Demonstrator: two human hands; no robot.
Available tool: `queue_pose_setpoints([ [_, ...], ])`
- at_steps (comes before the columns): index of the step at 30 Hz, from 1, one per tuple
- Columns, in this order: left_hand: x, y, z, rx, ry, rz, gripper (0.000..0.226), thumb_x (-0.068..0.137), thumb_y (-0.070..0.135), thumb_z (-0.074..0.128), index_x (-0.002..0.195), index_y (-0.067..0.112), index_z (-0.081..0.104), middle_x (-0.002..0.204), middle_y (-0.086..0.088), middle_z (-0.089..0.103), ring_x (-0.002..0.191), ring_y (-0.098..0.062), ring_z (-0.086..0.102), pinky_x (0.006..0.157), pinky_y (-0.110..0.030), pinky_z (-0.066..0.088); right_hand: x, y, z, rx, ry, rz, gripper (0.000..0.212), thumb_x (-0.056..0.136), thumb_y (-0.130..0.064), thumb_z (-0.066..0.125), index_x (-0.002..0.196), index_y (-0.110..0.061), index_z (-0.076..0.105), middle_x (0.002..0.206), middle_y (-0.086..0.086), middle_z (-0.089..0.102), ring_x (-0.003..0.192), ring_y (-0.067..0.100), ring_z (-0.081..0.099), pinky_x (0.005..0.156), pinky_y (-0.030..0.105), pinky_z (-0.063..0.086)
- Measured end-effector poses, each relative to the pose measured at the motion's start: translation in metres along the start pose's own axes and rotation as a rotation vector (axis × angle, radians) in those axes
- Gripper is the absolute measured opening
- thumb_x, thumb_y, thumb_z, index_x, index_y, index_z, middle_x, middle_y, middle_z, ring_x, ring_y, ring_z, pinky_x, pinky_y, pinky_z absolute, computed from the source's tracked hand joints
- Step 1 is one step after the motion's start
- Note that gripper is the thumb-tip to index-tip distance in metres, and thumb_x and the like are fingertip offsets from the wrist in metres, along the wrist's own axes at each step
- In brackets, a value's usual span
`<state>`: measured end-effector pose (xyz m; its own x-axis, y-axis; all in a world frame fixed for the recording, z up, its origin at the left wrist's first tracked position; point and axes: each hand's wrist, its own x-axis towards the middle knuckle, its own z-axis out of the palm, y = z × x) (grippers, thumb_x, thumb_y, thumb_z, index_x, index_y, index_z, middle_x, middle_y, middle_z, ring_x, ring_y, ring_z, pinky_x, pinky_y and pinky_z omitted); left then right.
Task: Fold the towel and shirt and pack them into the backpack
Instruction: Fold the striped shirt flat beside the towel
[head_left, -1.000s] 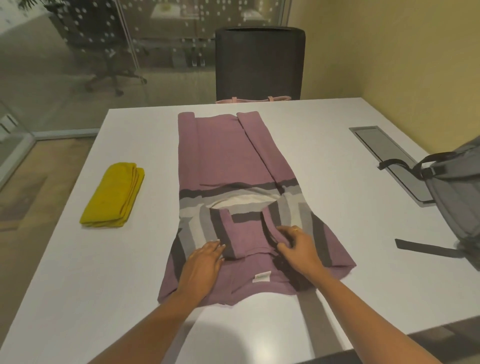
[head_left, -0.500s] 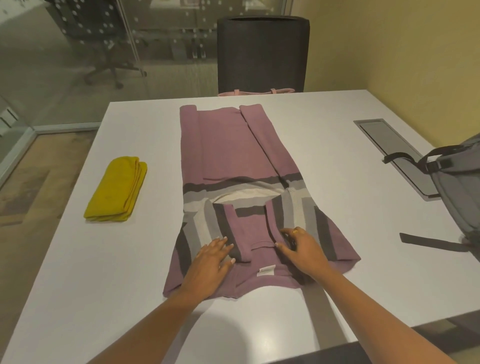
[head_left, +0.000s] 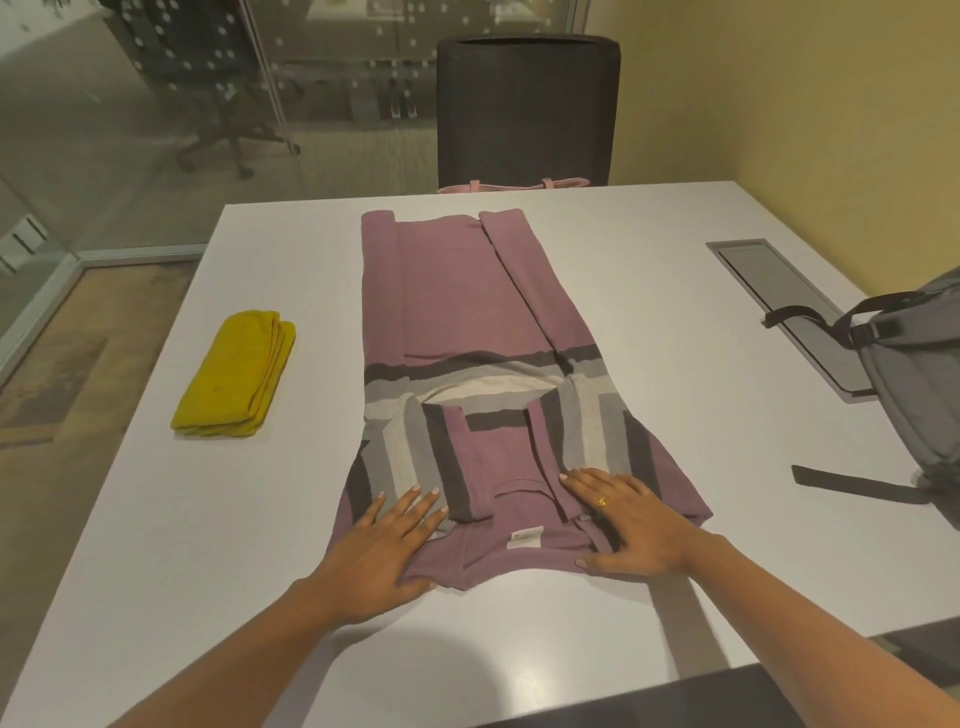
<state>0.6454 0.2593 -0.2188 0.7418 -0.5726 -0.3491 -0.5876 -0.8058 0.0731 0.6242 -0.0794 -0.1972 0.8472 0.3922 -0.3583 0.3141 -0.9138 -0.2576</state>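
A purple shirt (head_left: 457, 312) with grey, white and dark stripes lies lengthwise on the white table (head_left: 649, 291), both sides folded inward, its collar end nearest me. My left hand (head_left: 387, 545) lies flat on the near left corner of the shirt, fingers straight. My right hand (head_left: 631, 525) presses flat on the near right part, a ring on one finger. A folded yellow towel (head_left: 234, 376) sits to the left of the shirt. The grey backpack (head_left: 919, 395) stands at the right edge, partly cut off.
A dark strap (head_left: 857, 486) of the backpack trails over the table on the right. A grey cable hatch (head_left: 789, 306) is set into the table near the backpack. A black chair (head_left: 524, 109) stands at the far side, with something pink on its seat.
Both hands have slid toward me to the shirt's near corners and flattened out; the right hand's fingers were curled at the collar before.
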Motion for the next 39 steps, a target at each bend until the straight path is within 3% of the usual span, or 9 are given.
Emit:
queue_pose_setpoints([
  [6, 0.004, 0.007, -0.003, 0.059, -0.051, -0.003, 0.049, 0.086, 0.045, 0.030, 0.123, 0.027, 0.058, 0.125, 0.004, 0.063, 0.112, -0.016, 0.062, 0.081, -0.038, 0.055, -0.003, 0.002, -0.006, -0.028, -0.100, -0.038, 0.105, 0.071, -0.069, 0.045, 0.148, -0.023, -0.010, 0.152, -0.016, -0.006, 0.140, 0.002, -0.008, 0.116, 0.033, -0.004],
  [10, 0.005, 0.012, -0.021, -0.101, -0.053, 0.024, 0.093, 0.070, 0.060, -0.018, 0.145, 0.027, 0.026, 0.155, 0.006, 0.016, 0.145, -0.014, 0.016, 0.117, -0.039, 0.016, 0.000, -0.001, -0.005, -0.004, 0.020, -0.020, 0.070, 0.086, -0.043, 0.033, 0.149, -0.022, 0.011, 0.155, -0.004, 0.019, 0.142, 0.012, 0.020, 0.115, 0.030, 0.017],
  [15, 0.006, 0.007, -0.036, -0.399, -0.084, -0.032, 0.046, 0.101, 0.033, 0.025, 0.143, 0.017, 0.032, 0.150, 0.001, 0.034, 0.140, -0.016, 0.029, 0.116, -0.030, 0.022, 0.004, -0.004, -0.003, 0.225, 0.169, 0.121, 0.054, 0.095, -0.009, 0.041, 0.146, -0.022, 0.028, 0.139, 0.000, 0.049, 0.124, 0.020, 0.051, 0.101, 0.021, 0.037],
  [18, 0.008, 0.001, -0.047, -0.683, -0.101, -0.112, 0.029, 0.100, 0.028, 0.033, 0.105, 0.013, 0.058, 0.110, -0.005, 0.060, 0.107, -0.023, 0.056, 0.089, -0.027, 0.043, 0.009, -0.003, -0.011, 0.310, 0.194, 0.168, 0.041, 0.093, -0.008, 0.045, 0.133, -0.017, 0.050, 0.124, 0.001, 0.063, 0.113, 0.021, 0.059, 0.093, 0.021, 0.042],
  [22, 0.011, -0.011, -0.070, -0.811, -0.309, -0.188, 0.040, 0.098, 0.034, 0.038, 0.112, 0.004, 0.059, 0.106, -0.007, 0.061, 0.102, -0.028, 0.056, 0.084, -0.029, 0.038, 0.016, -0.007, -0.038, 0.346, 0.031, 0.200, 0.028, 0.094, -0.008, 0.044, 0.103, -0.014, 0.069, 0.096, 0.002, 0.069, 0.088, 0.019, 0.059, 0.070, 0.014, 0.042],
  [25, 0.010, -0.016, -0.089, -0.775, -0.492, -0.203, 0.039, 0.096, 0.040, 0.041, 0.110, 0.009, 0.060, 0.109, -0.007, 0.062, 0.100, -0.024, 0.057, 0.087, -0.029, 0.043, 0.016, -0.019, -0.063, 0.332, -0.176, 0.266, 0.033, 0.089, -0.002, 0.041, 0.062, -0.019, 0.052, 0.067, -0.002, 0.052, 0.064, 0.013, 0.043, 0.055, 0.016, 0.032],
  [29, 0.005, -0.024, -0.103, -0.904, -0.807, -0.168, 0.026, 0.094, 0.034, 0.047, 0.101, 0.012, 0.060, 0.090, 0.002, 0.063, 0.082, -0.012, 0.060, 0.078, -0.021, 0.049, 0.017, -0.038, -0.087, 0.201, -0.508, 0.363, 0.016, 0.076, 0.003, 0.047, 0.077, -0.011, 0.055, 0.082, 0.007, 0.054, 0.074, 0.021, 0.050, 0.055, 0.023, 0.038],
  [33, 0.001, -0.039, -0.110, -0.978, -0.963, -0.143, 0.025, 0.083, 0.034, 0.057, 0.095, 0.013, 0.064, 0.078, 0.006, 0.067, 0.064, -0.005, 0.065, 0.060, -0.012, 0.052, 0.019, -0.055, -0.100, 0.230, -0.734, 0.399, 0.039, 0.076, 0.009, 0.050, 0.114, 0.002, 0.055, 0.101, 0.010, 0.052, 0.094, 0.026, 0.055, 0.057, 0.022, 0.044],
  [39, 0.000, -0.064, -0.160, -1.019, -0.760, -0.126, 0.055, 0.048, 0.051, 0.082, 0.083, 0.011, 0.069, 0.074, 0.002, 0.072, 0.064, -0.008, 0.068, 0.056, -0.017, 0.053, 0.037, -0.045, -0.140, 0.280, -0.445, 0.334, 0.022, 0.062, -0.008, 0.060, 0.084, -0.014, 0.060, 0.082, 0.007, 0.058, 0.075, 0.022, 0.058, 0.060, 0.026, 0.045],
])
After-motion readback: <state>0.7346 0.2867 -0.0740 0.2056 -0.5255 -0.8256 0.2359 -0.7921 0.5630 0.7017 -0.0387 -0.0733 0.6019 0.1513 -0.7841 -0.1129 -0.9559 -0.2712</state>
